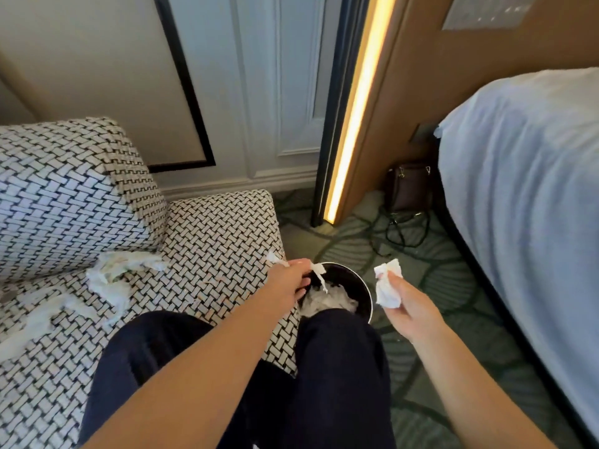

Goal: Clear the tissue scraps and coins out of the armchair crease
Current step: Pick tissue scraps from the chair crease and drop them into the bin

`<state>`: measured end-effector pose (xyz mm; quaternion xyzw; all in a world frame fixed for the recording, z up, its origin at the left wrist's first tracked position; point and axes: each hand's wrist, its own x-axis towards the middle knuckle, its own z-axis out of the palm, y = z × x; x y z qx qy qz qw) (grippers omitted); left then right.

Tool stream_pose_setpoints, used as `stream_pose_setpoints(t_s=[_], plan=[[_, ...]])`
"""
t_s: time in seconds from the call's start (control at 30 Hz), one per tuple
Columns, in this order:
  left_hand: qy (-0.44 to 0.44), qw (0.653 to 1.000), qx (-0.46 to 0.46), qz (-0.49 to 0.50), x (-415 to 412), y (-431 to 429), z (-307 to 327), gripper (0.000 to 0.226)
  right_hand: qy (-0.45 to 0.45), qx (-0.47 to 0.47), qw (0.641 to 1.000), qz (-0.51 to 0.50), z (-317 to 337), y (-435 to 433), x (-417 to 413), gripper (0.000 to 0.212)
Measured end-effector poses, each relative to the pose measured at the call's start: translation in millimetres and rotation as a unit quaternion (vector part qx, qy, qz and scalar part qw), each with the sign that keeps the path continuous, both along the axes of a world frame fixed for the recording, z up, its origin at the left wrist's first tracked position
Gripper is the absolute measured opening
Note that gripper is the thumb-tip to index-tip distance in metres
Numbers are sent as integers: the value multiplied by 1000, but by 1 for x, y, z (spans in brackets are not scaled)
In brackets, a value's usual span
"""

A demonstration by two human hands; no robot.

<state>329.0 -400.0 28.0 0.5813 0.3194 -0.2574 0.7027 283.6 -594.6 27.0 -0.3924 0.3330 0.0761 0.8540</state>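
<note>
My left hand [290, 280] holds a thin tissue strip [319, 275] over the rim of a black round bin [363, 286] on the floor beside the armchair. White tissue lies inside the bin. My right hand [406, 306] pinches a crumpled tissue scrap [387, 285] just right of the bin. Several torn tissue scraps [110, 280] lie along the crease between the seat and back of the black-and-white woven armchair [210, 234]. More tissue [39, 315] trails toward the left of the seat. I see no coins.
My knees in dark trousers [324, 367] lean against the seat's front edge. A bed with a white cover [525, 189] stands at the right. A dark bag [408, 187] and cables lie on the green patterned carpet by a lit door frame [356, 108].
</note>
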Motion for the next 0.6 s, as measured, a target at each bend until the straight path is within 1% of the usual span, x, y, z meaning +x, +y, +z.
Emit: stream_pose_setpoints(t_s=[0.07, 0.1, 0.17, 0.27, 0.33, 0.4, 0.6], plan=[[17, 1000, 6, -20, 3, -10, -5, 4, -11, 36, 999, -2, -2, -8, -3, 16], [25, 999, 4, -33, 4, -14, -6, 7, -12, 50, 999, -5, -3, -12, -4, 16], [39, 997, -19, -63, 5, -21, -9, 20, -5, 57, 998, -5, -8, -18, -4, 16], [51, 993, -47, -92, 4, -26, -10, 43, 37, 50, 998, -15, -19, -26, -6, 13], [54, 992, -44, -101, 2, -25, -13, 51, 62, 54, 996, -19, -26, -29, -6, 13], [54, 993, -36, -100, 0, -22, -15, 52, 77, 57, 995, -21, -31, -29, -6, 19], [54, 994, -7, -94, -2, -16, -20, 43, 131, 38, 990, -29, -40, -15, 3, 34]])
